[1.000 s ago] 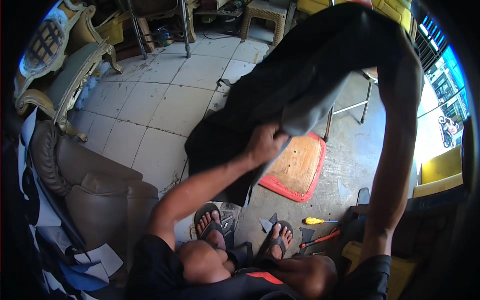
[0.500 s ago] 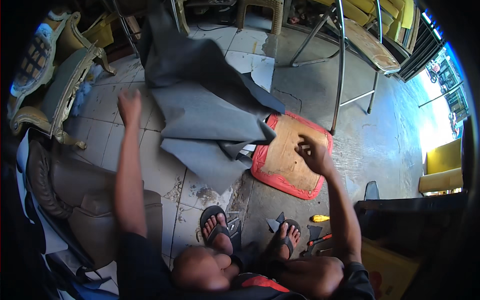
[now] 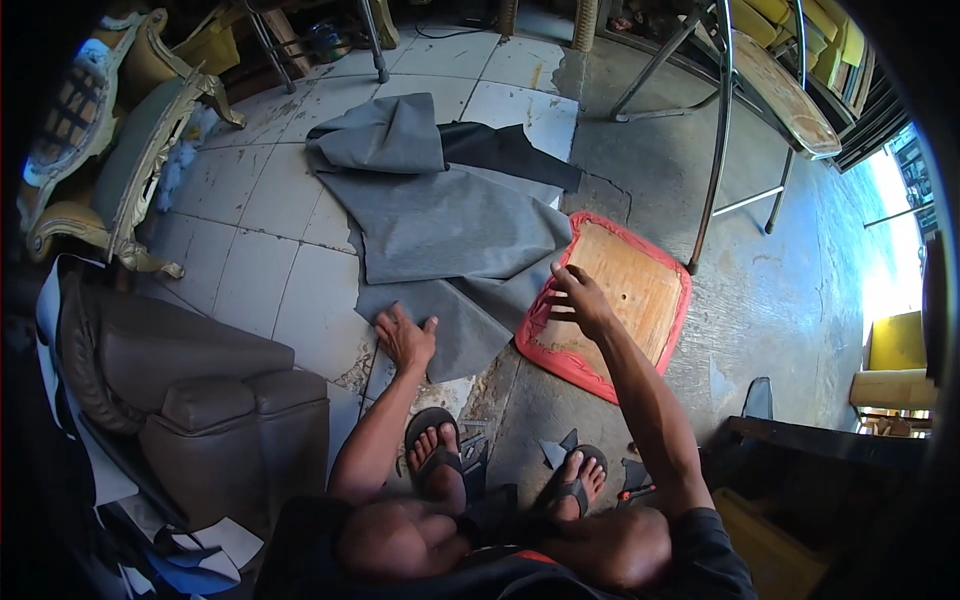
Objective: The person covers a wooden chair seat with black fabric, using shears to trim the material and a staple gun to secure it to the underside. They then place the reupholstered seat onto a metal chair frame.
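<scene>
Grey and black sheet material (image 3: 450, 225) lies folded and rumpled on the tiles ahead of me. My left hand (image 3: 405, 335) has its fingers spread on or just over the sheet's near left edge. My right hand (image 3: 585, 300) is open above the sheet's right edge and the left side of a seat pad (image 3: 630, 290), which has a bare wooden face ringed by red covering. I cannot tell whether the right fingers touch either one.
A brown padded sofa piece (image 3: 230, 420) sits at my left, below an ornate armchair (image 3: 150, 160). A metal-framed chair (image 3: 780, 95) stands at upper right. Dark scraps (image 3: 560, 450) and small tools (image 3: 635, 495) lie by my sandalled feet. A dark ledge (image 3: 820, 440) is at right.
The sheet was raised in my hands, fell through the air and now lies flat on the floor. Both hands released it; the left has moved down and rightward to its near edge.
</scene>
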The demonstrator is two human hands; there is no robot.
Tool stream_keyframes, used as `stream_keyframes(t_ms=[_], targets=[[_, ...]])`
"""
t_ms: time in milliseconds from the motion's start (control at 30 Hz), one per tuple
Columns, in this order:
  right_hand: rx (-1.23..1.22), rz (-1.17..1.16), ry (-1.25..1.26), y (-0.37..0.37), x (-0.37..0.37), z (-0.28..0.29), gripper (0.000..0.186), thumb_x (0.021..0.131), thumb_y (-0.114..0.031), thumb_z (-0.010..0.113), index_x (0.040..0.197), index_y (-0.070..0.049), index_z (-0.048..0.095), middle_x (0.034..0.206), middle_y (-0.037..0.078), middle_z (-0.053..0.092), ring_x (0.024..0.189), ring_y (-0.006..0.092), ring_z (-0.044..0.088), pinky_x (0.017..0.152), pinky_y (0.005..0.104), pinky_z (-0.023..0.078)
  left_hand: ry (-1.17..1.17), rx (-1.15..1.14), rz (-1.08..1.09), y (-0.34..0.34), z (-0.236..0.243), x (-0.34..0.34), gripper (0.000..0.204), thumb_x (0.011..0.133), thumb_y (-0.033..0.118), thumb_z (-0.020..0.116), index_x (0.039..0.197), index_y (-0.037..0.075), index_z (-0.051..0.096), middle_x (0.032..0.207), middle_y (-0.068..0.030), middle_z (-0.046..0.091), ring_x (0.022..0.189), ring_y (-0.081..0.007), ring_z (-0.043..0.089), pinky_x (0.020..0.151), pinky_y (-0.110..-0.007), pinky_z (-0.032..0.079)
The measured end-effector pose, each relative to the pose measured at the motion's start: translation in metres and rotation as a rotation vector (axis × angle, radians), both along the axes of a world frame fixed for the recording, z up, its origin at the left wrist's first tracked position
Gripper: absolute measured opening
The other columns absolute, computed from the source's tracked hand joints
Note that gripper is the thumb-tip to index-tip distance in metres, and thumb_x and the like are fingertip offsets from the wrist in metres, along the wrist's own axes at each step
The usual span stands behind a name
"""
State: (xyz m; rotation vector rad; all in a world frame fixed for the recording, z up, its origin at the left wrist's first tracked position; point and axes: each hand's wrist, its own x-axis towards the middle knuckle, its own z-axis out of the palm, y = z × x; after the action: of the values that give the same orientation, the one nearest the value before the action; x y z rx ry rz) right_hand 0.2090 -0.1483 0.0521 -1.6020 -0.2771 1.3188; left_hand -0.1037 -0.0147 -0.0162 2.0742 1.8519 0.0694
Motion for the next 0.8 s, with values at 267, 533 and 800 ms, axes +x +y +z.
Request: stream_keyframes(t_ms=[267,533,800], targets=[[-0.088,0.135,-0.972,0.099,0.073,-0.049,0.090,0.087,-0.055,0.073,0.149,0.003,0.043,0.136,0.034,0.056,0.126,0.0487,0.057,0.108,0.0491,0.047,0.236,0.558,-0.519,-0.046,0.045,-0.086,0.044,0.100,0.034,0.058,0.138,0.010,0.054,0.118,-0.0141,0.065,0.103,-0.0356,0.063,0.083,-0.054,0.050],[-0.236,0.397,-1.309,0.190,0.132,-0.060,0.120,0.074,-0.062,0.084,0.163,-0.014,0.020,0.161,0.034,0.027,0.147,0.0522,0.032,0.118,0.0556,0.037,0.321,-0.320,-0.088,-0.064,0.048,-0.159,0.063,0.101,0.041,0.059,0.159,0.027,0.039,0.170,-0.0061,0.027,0.153,-0.0349,0.030,0.118,-0.065,0.027],[-0.326,0.580,-1.272,0.252,0.150,-0.080,0.077,0.086,-0.056,0.072,0.141,-0.006,0.052,0.124,0.032,0.065,0.118,0.0478,0.064,0.100,0.0534,0.052,0.312,-0.274,-0.109,-0.075,0.055,-0.177,0.067,0.097,0.034,0.064,0.158,0.018,0.041,0.167,-0.0155,0.030,0.146,-0.0435,0.037,0.121,-0.053,0.031]])
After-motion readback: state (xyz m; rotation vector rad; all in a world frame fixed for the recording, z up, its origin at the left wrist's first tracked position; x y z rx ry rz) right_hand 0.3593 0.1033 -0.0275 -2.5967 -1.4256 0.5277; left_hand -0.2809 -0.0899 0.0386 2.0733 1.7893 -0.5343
